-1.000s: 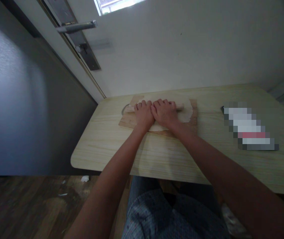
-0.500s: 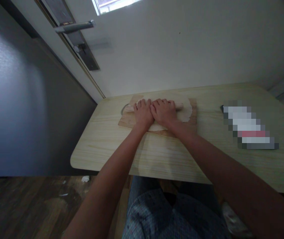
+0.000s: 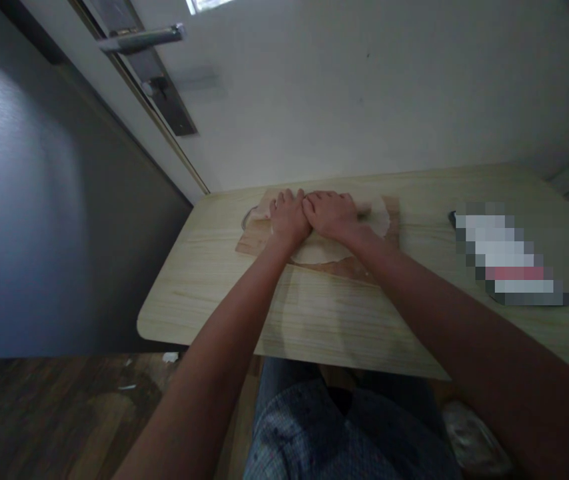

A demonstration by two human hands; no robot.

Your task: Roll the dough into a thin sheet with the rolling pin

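Note:
A flat sheet of pale dough lies on a wooden board at the far side of the light wooden table. A rolling pin lies across the dough; only its ends show. My left hand and my right hand sit side by side on top of the pin, fingers curled over it and pointing away from me.
A blurred-out flat object lies on the table to the right of the board. A door with a metal lever handle stands behind the table's left corner. White wall runs behind the table. Dark wood floor lies at lower left.
Both hands have pushed the rolling pin a little farther away over the dough, and more of the dough's near edge now shows. The view has shifted slightly.

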